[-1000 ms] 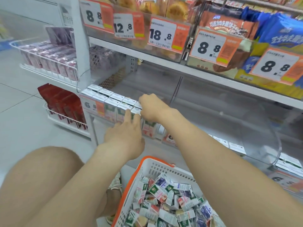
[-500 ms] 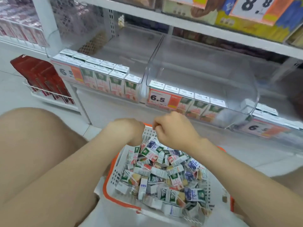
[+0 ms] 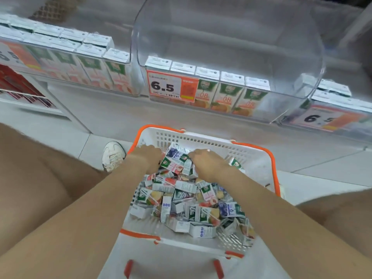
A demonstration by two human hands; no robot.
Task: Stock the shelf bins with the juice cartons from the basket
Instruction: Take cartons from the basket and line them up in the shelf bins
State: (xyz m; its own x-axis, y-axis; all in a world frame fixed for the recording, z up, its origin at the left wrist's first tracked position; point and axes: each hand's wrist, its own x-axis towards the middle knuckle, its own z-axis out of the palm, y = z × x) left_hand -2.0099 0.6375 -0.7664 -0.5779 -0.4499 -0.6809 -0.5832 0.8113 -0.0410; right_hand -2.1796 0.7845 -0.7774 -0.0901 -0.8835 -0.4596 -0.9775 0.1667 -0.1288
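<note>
Pale tiled floor (image 3: 322,168), a low shelf ahead carrying clear bins. Middle bin (image 3: 231,33): one row of cartons (image 3: 227,93) along its front edge, price tag (image 3: 172,85) at its front left corner. Left bin (image 3: 128,57): two rows, fuller. The white basket (image 3: 201,140) with an orange rim sits on the floor between your knees, with loose juice cartons (image 3: 181,198) heaped inside. Your left hand (image 3: 147,158) and right hand (image 3: 207,164) are close together at the basket's far edge. Their fingers curl round a clump of cartons (image 3: 175,161) that stands above the heap. White shoe (image 3: 112,156) just beside the basket's far left corner.
</note>
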